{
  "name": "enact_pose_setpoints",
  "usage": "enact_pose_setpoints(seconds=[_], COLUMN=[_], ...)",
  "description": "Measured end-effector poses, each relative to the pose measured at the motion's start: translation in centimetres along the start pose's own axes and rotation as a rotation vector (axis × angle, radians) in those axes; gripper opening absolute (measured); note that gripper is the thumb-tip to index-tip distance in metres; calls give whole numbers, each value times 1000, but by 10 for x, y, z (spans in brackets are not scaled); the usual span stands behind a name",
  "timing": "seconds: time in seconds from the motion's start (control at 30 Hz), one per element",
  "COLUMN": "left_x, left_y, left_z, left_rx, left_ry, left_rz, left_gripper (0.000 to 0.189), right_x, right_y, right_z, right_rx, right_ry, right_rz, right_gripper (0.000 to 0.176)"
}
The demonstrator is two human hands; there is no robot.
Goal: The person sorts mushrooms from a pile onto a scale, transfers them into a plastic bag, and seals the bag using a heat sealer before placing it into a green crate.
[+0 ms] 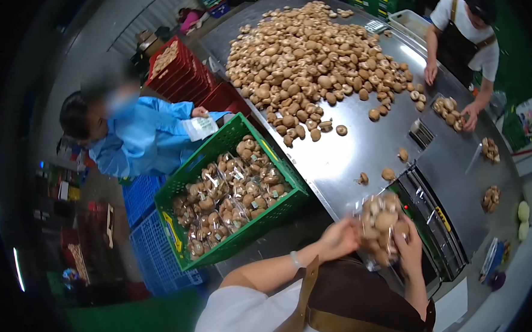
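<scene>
In front of my apron I hold a clear plastic bag of mushrooms, tilted above the table's near edge. My right hand wraps round its right side. At the bag's left edge, my left hand has its fingers closed on the plastic film; the fingertips are partly hidden. Just to the right of the bag is a black machine with a small red light. Several loose mushrooms lie on the steel table beyond it.
A big mushroom pile covers the far part of the steel table. A green crate of bagged mushrooms stands left. A co-worker in blue holds a white packet. Another co-worker handles a mushroom pack at right.
</scene>
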State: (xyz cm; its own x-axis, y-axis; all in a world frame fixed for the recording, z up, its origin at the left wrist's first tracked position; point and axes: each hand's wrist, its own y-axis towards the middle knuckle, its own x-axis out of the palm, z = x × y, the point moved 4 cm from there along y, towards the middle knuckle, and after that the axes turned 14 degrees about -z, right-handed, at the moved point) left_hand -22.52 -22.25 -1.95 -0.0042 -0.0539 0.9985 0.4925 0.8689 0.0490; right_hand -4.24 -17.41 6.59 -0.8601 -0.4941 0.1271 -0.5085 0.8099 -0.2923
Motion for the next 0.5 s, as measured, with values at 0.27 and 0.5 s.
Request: enact_pose_setpoints(seconds=[0.27,0.5], left_x=[37,-97], left_y=[-117,-216], left_z=[206,435], left_rx=[795,774], left_ry=[712,1171], left_rz=[614,1114], left_gripper=[38,53], right_x=[167,129], right_y=[103,100], right_z=[-30,5], right_rx=[-326,-130], right_ry=[-482,-586], right_rz=[-572,-593], right_gripper=[66,42])
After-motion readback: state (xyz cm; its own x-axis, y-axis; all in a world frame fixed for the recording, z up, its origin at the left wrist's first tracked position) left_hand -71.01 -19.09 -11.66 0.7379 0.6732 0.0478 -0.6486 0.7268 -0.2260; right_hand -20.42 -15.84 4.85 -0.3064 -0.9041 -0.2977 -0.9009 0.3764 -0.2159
